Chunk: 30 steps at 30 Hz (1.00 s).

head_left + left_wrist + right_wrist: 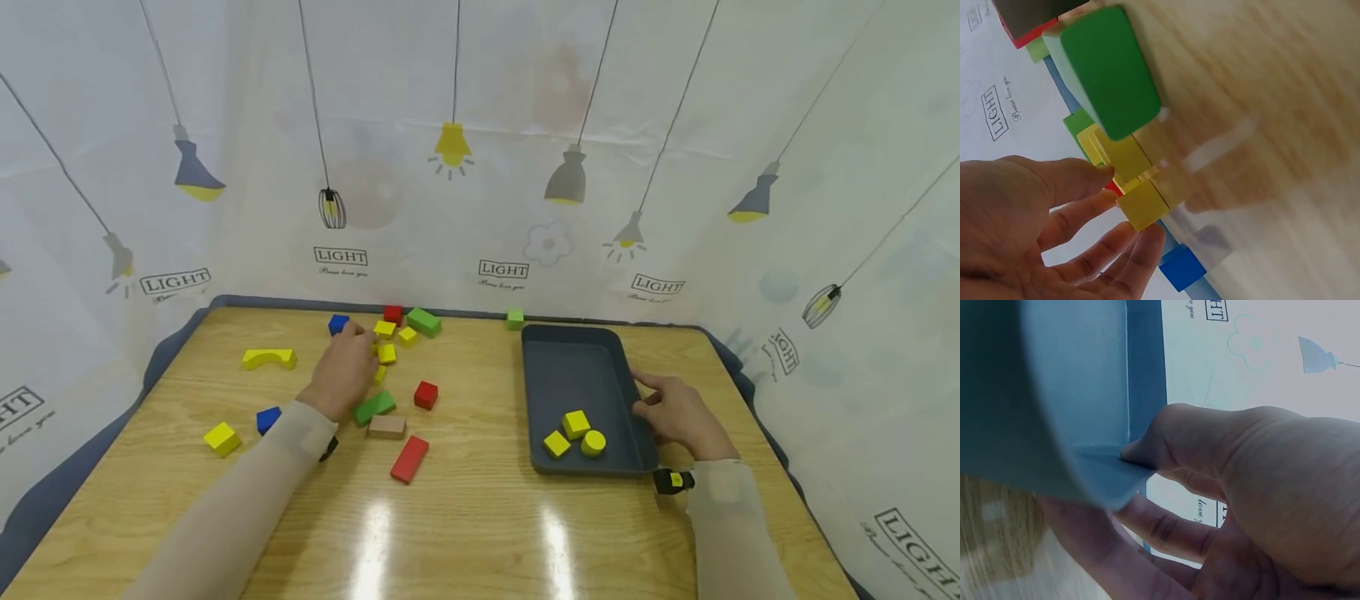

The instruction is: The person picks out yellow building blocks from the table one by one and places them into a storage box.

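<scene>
My left hand (343, 372) is among the blocks on the left of the table. In the left wrist view its fingertips are at a yellow cube (1142, 205), with the thumb beside another yellow block (1124, 156); whether they pinch the cube is unclear. A large green block (1107, 72) is close to that camera. On the right, my right hand (682, 412) holds the side wall of a dark grey tray (577, 367), thumb inside and fingers outside. Two yellow cubes (576, 425) and a yellow cylinder (593, 442) lie near the tray's front end.
Around the left hand lie a yellow arch (268, 358), blue blocks (267, 419), a yellow block (222, 439), a red cube (426, 395), a tan block (387, 427) and a red slab (409, 460). A light green cube (514, 319) sits at the back edge, by the printed curtain (420, 208).
</scene>
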Tool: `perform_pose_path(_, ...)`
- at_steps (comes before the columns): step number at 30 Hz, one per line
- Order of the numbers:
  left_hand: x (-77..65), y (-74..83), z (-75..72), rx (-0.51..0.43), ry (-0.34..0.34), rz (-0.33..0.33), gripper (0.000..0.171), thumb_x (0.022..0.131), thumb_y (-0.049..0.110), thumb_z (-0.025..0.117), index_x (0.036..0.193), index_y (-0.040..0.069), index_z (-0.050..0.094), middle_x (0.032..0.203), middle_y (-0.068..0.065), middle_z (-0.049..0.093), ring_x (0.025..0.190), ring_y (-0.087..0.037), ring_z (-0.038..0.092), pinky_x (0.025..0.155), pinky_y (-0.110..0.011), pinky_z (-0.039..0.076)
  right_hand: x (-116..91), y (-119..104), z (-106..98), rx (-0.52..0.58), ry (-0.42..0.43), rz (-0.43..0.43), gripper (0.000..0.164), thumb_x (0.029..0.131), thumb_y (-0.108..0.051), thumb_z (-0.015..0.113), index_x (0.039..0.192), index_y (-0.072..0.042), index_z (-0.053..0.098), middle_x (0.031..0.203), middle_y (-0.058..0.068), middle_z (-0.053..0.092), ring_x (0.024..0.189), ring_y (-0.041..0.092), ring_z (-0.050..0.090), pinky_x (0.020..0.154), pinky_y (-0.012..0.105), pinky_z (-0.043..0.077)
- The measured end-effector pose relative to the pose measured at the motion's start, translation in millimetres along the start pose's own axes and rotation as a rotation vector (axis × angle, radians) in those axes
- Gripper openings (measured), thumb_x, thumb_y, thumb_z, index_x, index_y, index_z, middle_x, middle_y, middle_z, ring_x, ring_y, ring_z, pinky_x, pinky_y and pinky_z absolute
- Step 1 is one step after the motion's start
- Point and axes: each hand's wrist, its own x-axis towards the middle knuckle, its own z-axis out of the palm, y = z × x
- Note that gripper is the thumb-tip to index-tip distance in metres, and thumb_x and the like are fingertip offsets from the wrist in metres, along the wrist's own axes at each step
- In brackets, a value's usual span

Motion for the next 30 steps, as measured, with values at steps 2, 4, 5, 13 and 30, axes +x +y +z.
perform_pose_path(2,-1.4,0.6,0.4,-0.005,0.008,-0.005,0.033,0.098,0.008,0.064,0.13,0.001,0.062,0.13,-0.02,0.047,0.107,-0.036,0.053,0.092,-0.051,0.051,0,0,0,-0.001,0.001,-0.006,0.066,0.099,-0.01,0.061,0.158,-0.015,0.032,0.124,0.03,0.058,0.073,0.025,0.067,0.06,0.038,0.058)
perform_pose_path(4,-3.4,1.8,-0.5,-0.015,0.019,-0.011,0.03,0.098,0.007,0.063,0.128,0.001,0.062,0.129,-0.02,0.047,0.105,-0.035,0.053,0.091,-0.05,0.051,0,0,0,-0.003,0.002,-0.006,0.066,0.099,-0.01,0.061,0.158,-0.016,0.033,0.123,0.029,0.059,0.073,0.024,0.067,0.06,0.038,0.058)
perform_pose_path(5,-4.4,2.0,-1.0,-0.02,0.024,-0.014,0.029,0.098,0.006,0.063,0.126,0.001,0.063,0.128,-0.019,0.047,0.103,-0.034,0.053,0.09,-0.049,0.052,0,0,0,-0.004,0.0,-0.005,0.066,0.099,-0.01,0.061,0.158,-0.016,0.033,0.124,0.029,0.059,0.073,0.024,0.067,0.061,0.038,0.058)
perform_pose_path(13,-7.6,-1.4,-3.9,-0.058,0.045,-0.045,0.028,0.096,-0.003,0.061,0.123,0.002,0.063,0.116,-0.017,0.048,0.094,-0.03,0.054,0.082,-0.044,0.053,2,-3,0,-0.011,-0.004,-0.009,0.066,0.098,-0.01,0.062,0.157,-0.017,0.033,0.123,0.028,0.06,0.073,0.024,0.067,0.061,0.038,0.058)
perform_pose_path(30,-11.3,3.0,-9.7,-0.048,0.128,-0.047,0.041,0.095,0.0,0.066,0.134,-0.001,0.055,0.116,-0.021,0.059,0.096,-0.033,0.055,0.081,-0.046,0.054,0,1,0,-0.003,0.002,-0.016,0.066,0.098,-0.009,0.062,0.157,-0.014,0.033,0.124,0.031,0.059,0.073,0.024,0.068,0.06,0.038,0.059)
